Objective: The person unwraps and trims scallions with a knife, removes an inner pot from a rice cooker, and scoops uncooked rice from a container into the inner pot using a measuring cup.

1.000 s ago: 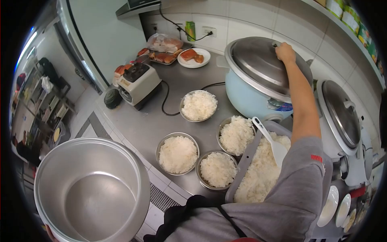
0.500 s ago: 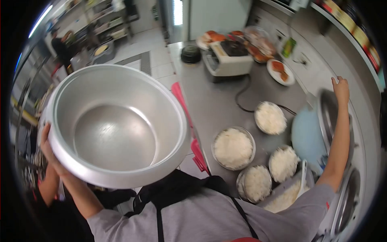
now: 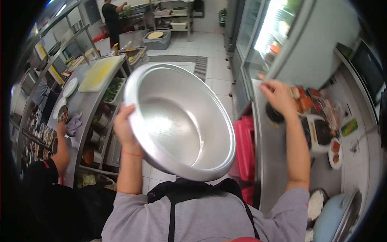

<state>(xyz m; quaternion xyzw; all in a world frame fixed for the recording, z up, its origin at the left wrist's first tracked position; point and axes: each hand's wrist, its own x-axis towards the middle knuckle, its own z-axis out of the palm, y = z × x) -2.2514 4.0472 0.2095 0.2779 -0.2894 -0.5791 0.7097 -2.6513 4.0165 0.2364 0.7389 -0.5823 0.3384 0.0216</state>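
Note:
A big silver metal pot (image 3: 173, 121) with a wide rim hangs tilted in front of my body, its bare inside facing me. My left hand (image 3: 125, 125) is closed on the pot's left rim, thumb over the edge. My right hand (image 3: 279, 98) is raised over the steel counter on the right, clear of the pot, fingers loosely bent and apart with nothing in them. Close beyond it, partly covered, are a black round object (image 3: 274, 115) and orange-brown food pieces (image 3: 305, 103).
A white appliance (image 3: 320, 135) and a plate of food (image 3: 335, 153) stand on the right counter. Below its edge is a red bin (image 3: 244, 149). At left, a co-worker's hand (image 3: 61, 129) holds a small bowl near a cutting board (image 3: 100, 74). Ahead is a lit fridge (image 3: 272, 36).
My view has swung left, away from the bowls of rice. The pot has shifted in front of me and tilted more. My right hand has moved from the light-blue lid side toward the counter's far end.

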